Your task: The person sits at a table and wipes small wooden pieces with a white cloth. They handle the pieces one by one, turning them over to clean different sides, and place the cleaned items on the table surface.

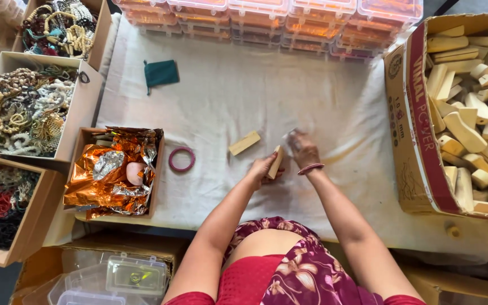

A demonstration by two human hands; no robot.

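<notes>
A clear plastic box (136,275) lay nearest me. My left hand (262,168) gripped a pale wooden block (276,162); my right hand (303,149) pinched something blurred just right of it. Far right of the block, a cardboard carton (419,141) held many similar pieces.

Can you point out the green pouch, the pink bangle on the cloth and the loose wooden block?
green pouch (161,73), head view, middle of its cloth
pink bangle (171,162), head view, left rim
wooden block (244,143), head view, top face
</notes>
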